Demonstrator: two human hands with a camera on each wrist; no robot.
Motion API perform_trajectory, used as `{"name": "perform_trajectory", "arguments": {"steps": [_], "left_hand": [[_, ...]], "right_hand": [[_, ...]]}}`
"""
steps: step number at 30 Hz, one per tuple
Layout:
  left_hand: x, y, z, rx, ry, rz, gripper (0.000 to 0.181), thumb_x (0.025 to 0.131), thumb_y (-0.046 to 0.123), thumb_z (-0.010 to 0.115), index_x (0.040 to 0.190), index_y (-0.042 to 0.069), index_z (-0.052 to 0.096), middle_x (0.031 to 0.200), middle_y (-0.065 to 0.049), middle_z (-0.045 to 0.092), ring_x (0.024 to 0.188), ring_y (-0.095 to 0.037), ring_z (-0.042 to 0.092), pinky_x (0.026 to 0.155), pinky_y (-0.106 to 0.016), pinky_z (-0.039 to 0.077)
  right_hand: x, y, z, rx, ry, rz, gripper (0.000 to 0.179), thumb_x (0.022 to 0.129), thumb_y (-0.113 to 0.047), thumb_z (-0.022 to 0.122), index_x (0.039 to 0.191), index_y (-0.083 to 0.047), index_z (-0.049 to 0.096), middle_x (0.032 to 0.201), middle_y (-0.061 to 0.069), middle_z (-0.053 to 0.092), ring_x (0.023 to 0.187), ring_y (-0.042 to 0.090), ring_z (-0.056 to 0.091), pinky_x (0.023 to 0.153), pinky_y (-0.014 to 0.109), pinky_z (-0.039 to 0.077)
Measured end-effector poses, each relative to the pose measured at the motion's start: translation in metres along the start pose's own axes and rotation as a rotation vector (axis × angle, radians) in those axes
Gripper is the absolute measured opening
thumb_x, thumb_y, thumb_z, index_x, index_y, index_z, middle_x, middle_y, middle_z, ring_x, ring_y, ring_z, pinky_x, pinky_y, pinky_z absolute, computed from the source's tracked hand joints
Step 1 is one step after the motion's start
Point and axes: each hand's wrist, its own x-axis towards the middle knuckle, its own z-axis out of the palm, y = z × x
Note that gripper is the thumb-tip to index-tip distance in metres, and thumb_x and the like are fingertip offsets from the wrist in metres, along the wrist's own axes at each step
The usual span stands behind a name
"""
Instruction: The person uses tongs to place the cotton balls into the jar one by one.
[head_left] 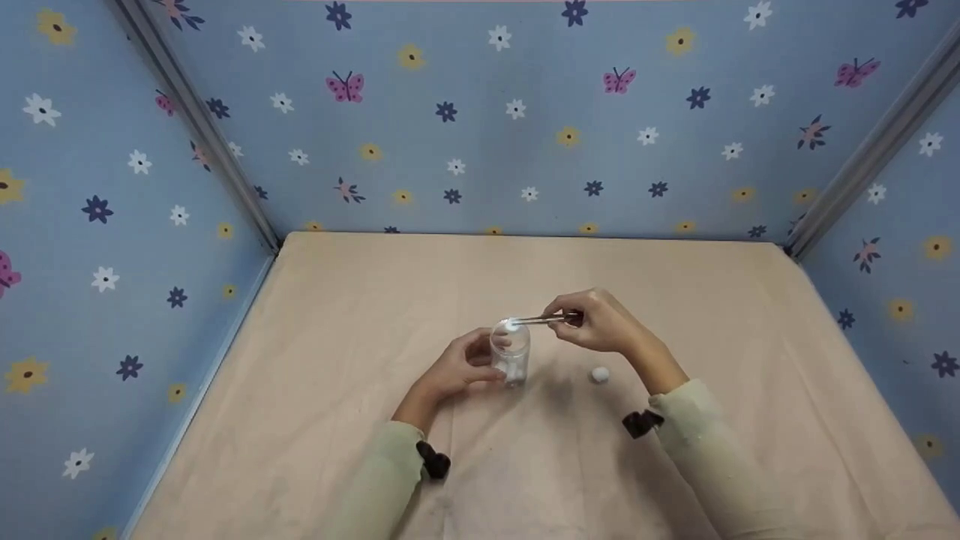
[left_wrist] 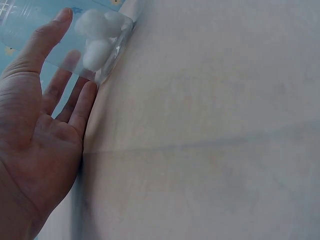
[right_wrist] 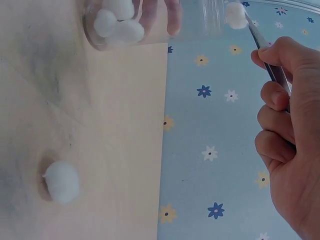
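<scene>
My left hand holds a clear plastic jar upright on the table, thumb on one side and fingers round the other. Several white cotton balls lie at the jar's bottom. In my right hand is a pair of metal tweezers, pinched between thumb and fingers and pointing left. Their tips grip another cotton ball right at the jar's open mouth. One loose cotton ball sits on the table, to the right of the jar and below the right hand.
A pale cloth with faint creases covers the table. Blue flowered panels stand at the back and both sides, joined by grey corner posts. Small black cameras are strapped at both sleeve cuffs.
</scene>
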Motion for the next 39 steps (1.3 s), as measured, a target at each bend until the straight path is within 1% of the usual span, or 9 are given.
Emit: {"name": "perform_trajectory", "arguments": {"steps": [7, 16, 22, 27, 32, 39], "left_hand": [[0.001, 0.000, 0.000, -0.002, 0.001, 0.006, 0.072, 0.094, -0.004, 0.086, 0.159, 0.002, 0.057, 0.157, -0.026, 0.065, 0.147, -0.036, 0.065, 0.128, -0.047, 0.054], [0.000, 0.000, -0.001, -0.006, -0.001, 0.004, 0.073, 0.094, -0.003, 0.087, 0.160, 0.003, 0.056, 0.159, -0.026, 0.065, 0.147, -0.036, 0.065, 0.127, -0.047, 0.055], [0.000, 0.002, -0.001, -0.005, 0.008, -0.004, 0.072, 0.094, -0.003, 0.087, 0.159, 0.004, 0.057, 0.158, -0.023, 0.065, 0.149, -0.034, 0.063, 0.129, -0.044, 0.053], [0.000, 0.002, 0.000, 0.004, 0.008, -0.019, 0.071, 0.094, -0.002, 0.087, 0.158, 0.005, 0.058, 0.158, -0.021, 0.065, 0.150, -0.035, 0.063, 0.130, -0.046, 0.052], [0.001, 0.001, 0.001, -0.002, 0.010, -0.023, 0.071, 0.092, -0.003, 0.088, 0.157, 0.005, 0.059, 0.159, -0.020, 0.066, 0.150, -0.032, 0.063, 0.130, -0.047, 0.052], [0.000, 0.000, 0.001, 0.005, 0.013, -0.013, 0.071, 0.092, -0.003, 0.088, 0.156, 0.004, 0.059, 0.158, -0.022, 0.066, 0.148, -0.032, 0.064, 0.128, -0.045, 0.055]], "right_hand": [[0.000, 0.001, 0.001, 0.006, 0.010, -0.002, 0.011, 0.096, -0.004, 0.079, 0.104, -0.007, 0.085, 0.072, 0.005, 0.070, 0.063, -0.002, 0.047, 0.060, 0.019, 0.041], [-0.002, 0.002, 0.000, 0.008, 0.002, 0.007, 0.012, 0.098, -0.005, 0.077, 0.107, -0.007, 0.085, 0.071, 0.006, 0.070, 0.063, -0.001, 0.045, 0.060, 0.017, 0.039], [-0.009, 0.004, -0.003, 0.003, 0.023, 0.009, 0.013, 0.095, -0.003, 0.079, 0.106, -0.007, 0.085, 0.068, 0.006, 0.067, 0.061, -0.003, 0.042, 0.058, 0.019, 0.038], [-0.018, 0.006, -0.007, -0.017, 0.028, 0.004, 0.013, 0.094, -0.002, 0.079, 0.105, -0.006, 0.085, 0.072, 0.005, 0.071, 0.062, -0.003, 0.044, 0.057, 0.018, 0.040], [-0.028, 0.008, -0.011, -0.033, 0.026, 0.015, 0.012, 0.095, -0.002, 0.080, 0.105, -0.006, 0.085, 0.072, 0.005, 0.072, 0.061, -0.004, 0.042, 0.056, 0.019, 0.038], [-0.042, 0.016, -0.013, -0.020, 0.042, 0.018, 0.014, 0.095, 0.001, 0.079, 0.105, -0.007, 0.085, 0.067, 0.001, 0.065, 0.060, -0.005, 0.039, 0.056, 0.020, 0.037]]}}
